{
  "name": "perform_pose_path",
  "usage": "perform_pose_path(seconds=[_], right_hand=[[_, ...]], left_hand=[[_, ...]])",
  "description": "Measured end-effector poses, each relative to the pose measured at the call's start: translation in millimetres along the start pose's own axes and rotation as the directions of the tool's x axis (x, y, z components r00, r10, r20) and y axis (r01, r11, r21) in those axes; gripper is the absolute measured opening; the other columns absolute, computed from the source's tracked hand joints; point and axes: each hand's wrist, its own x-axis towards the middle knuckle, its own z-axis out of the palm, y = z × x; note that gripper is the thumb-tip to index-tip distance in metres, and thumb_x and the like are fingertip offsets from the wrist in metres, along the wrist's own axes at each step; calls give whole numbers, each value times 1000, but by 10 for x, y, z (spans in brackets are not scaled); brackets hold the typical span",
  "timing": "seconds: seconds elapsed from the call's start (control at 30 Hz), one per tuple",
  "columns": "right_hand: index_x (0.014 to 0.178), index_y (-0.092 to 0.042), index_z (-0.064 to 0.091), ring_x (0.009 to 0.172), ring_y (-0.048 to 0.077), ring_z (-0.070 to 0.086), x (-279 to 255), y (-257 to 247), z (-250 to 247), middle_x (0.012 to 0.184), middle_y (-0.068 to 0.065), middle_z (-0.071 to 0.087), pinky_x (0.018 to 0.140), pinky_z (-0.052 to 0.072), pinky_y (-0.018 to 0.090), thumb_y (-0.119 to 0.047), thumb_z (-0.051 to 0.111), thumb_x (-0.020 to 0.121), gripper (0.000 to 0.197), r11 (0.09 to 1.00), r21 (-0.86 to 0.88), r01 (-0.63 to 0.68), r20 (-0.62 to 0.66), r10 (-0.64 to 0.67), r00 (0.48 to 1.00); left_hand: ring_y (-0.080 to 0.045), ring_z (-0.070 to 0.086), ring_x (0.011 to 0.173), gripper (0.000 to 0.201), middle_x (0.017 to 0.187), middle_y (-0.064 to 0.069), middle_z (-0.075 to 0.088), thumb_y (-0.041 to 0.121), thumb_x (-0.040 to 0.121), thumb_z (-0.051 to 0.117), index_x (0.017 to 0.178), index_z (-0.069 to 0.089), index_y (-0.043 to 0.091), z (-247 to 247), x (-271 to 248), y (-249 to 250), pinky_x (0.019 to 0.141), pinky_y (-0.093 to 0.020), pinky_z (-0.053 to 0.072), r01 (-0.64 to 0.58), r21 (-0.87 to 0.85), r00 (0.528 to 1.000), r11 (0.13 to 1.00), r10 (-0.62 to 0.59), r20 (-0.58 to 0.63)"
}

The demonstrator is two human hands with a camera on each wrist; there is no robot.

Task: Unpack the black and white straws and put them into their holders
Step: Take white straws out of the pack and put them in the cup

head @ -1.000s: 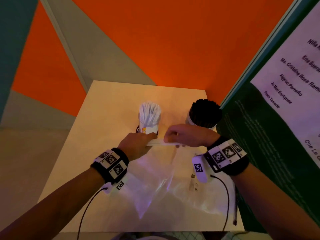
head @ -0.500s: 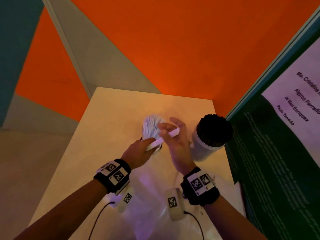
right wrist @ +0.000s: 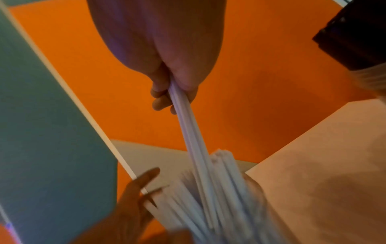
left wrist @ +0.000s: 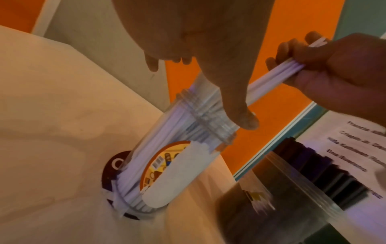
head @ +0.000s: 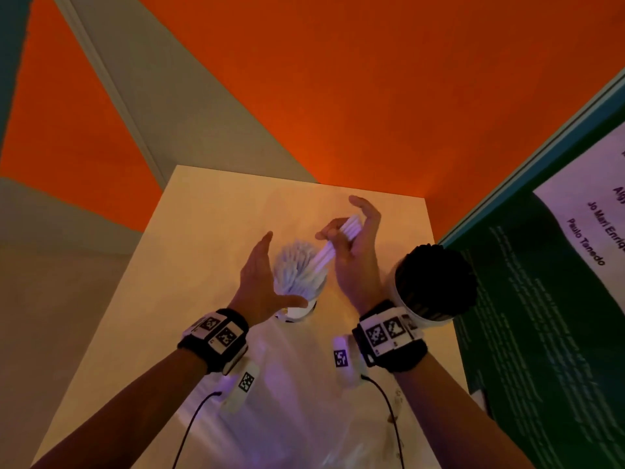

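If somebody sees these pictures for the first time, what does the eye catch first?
First, the right hand at the centre, gripping a bundle of white straws angled down into the clear holder, already full of white straws. The open left hand is beside it; the holder of black straws stands at right.

Straw holders (head: pixel 297 313) side by side (head: pixel 422 309)

Head camera looks steeply down over both forearms at the table (head: pixel 142 265). Left wrist view sits close under the left palm, facing the white holder (left wrist: pixel 177 165). Right wrist view peers along the right fingers (right wrist: pixel 160 99); all share that holder.
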Motion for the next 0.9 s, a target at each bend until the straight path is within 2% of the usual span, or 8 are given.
perform_pose_path(seconds=[0.1,0.23,0.33,0.4,0.5,0.6,0.77,0.9], right_hand=[[134,-26,42,118,19,57,-154,329,106,117,-1,61,96,48,44,-13,46,99,38,939,-342,22,162,36,986],[141,-18,43,148,24,7,-338,666,52,154,2,27,117,16,56,-31,47,98,45,783,-574,241,397,9,918],[152,-25,7,149,10,-4,-370,777,-108,160,-9,1,120,10,40,-67,53,80,95,931,-362,-32,271,138,953],[152,-31,-4,147,4,-12,-333,837,-176,159,-15,-10,120,7,37,-78,61,62,121,907,-336,-255,261,349,900],[149,-39,0,149,16,4,-251,923,-106,161,-6,3,120,18,46,-58,81,57,124,842,-405,-358,351,504,789],[150,-15,15,141,23,32,-219,984,36,152,11,29,114,31,48,-15,83,70,104,896,-190,-401,332,444,832],[129,-27,44,112,-1,58,-246,941,55,120,-24,58,89,52,23,-49,77,71,70,920,-43,-389,273,385,882],[142,-25,33,121,-3,51,-223,1000,-14,131,-20,49,95,46,17,-35,84,64,94,920,-40,-391,316,382,868]], left_hand=[[-1,15,139,144,158,5,12,43,44,93,151,-2,25,30,137,-107,108,-23,20,74,-79,994,994,-67,92],[-16,19,145,144,159,5,11,53,43,90,150,-3,27,7,236,-168,114,-46,28,129,-126,959,984,-91,270],[-8,13,144,141,156,16,6,48,46,91,149,-5,34,-18,263,-172,116,-44,22,115,-115,936,987,-68,346],[-3,14,142,135,155,17,9,34,53,92,147,-5,36,-16,296,-172,116,-35,19,96,-139,917,986,-33,398],[-1,23,139,125,153,14,19,14,61,90,147,0,31,31,345,-144,112,-22,23,70,-155,877,985,13,480],[3,35,127,114,141,16,33,7,59,90,141,15,33,55,356,-87,98,-6,32,53,-190,899,980,35,436],[0,59,101,58,111,14,61,28,68,83,114,49,31,-9,376,-1,82,-21,46,30,-261,931,965,68,358],[-7,49,122,78,133,4,47,23,72,81,135,35,26,-23,417,6,97,-22,44,10,-230,913,973,84,398]])
